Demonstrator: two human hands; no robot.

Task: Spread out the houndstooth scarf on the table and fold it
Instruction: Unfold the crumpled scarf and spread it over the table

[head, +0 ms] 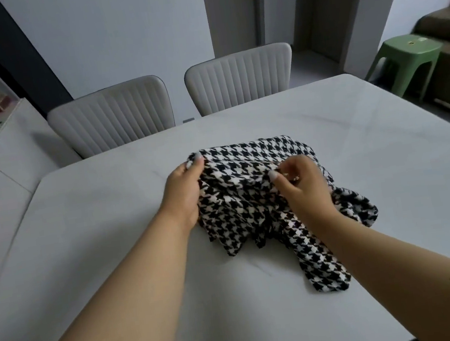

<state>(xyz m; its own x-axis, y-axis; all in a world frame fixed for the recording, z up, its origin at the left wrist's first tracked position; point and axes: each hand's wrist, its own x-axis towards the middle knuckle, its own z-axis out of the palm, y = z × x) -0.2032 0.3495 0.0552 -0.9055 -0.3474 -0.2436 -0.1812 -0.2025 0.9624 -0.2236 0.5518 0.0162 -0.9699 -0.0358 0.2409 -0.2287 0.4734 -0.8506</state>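
**While the scarf lies bunched, both hands take hold to open it**

Since the scarf (261, 194) sits in a rumpled heap near the middle of the surface (113, 242), with layers overlapping and one tail trailing toward the near right, the spreading step is the one in hand; folding looks some way off. The far part of the cloth lies fairly flat, while the near part is creased and gathered.

At the heap's left edge the left hand (185, 192) grips the cloth, its fingers (196, 159) curled over the far-left corner and the thumb side tucked under the fabric. The right hand (303, 185) rests on top of the heap toward its right side, fingers (274, 176) pinched on a fold or edge of the upper layer; whether that pinch catches one layer or several is hard to tell, since the pattern hides the edges.

Next, I judge, the two holds need to part sideways and lift a little, so the layers slide off each other, with the trailing tail drawn out straight. Plenty of bare surface lies on every side for that.

Beyond the far edge stand two chairs (113, 113), with a green stool (406, 55) off to the right.
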